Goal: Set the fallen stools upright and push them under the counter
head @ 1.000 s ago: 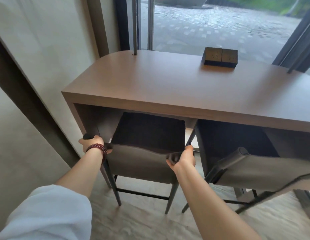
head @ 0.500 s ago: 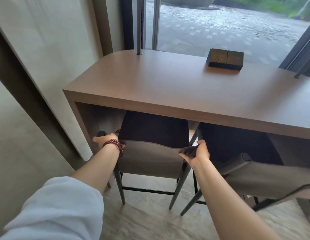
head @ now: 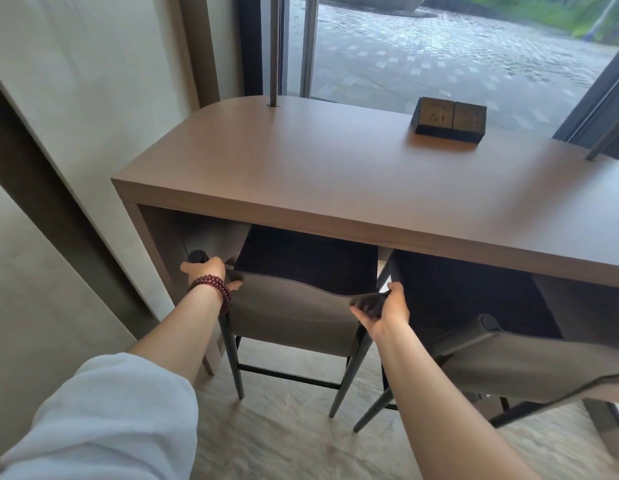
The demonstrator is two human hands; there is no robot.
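Two stools stand upright under the brown wooden counter (head: 335,188). The left stool (head: 290,313) has a dark seat, a low grey-brown backrest and dark metal legs; most of its seat lies beneath the counter top. My left hand (head: 207,271), with a red bead bracelet on the wrist, grips the backrest's left end. My right hand (head: 384,310) grips the backrest's right end. The right stool (head: 515,358) stands beside it, its seat under the counter and its backrest sticking out towards me.
A dark socket block (head: 448,120) sits on the counter top near the window. A metal pole (head: 274,50) rises from the counter's far left corner. A pale wall (head: 93,98) runs close along the left. The floor (head: 283,438) below is light stone.
The left stool has slid further under the counter, with both hands still on its backrest. The view has moved closer to the counter.
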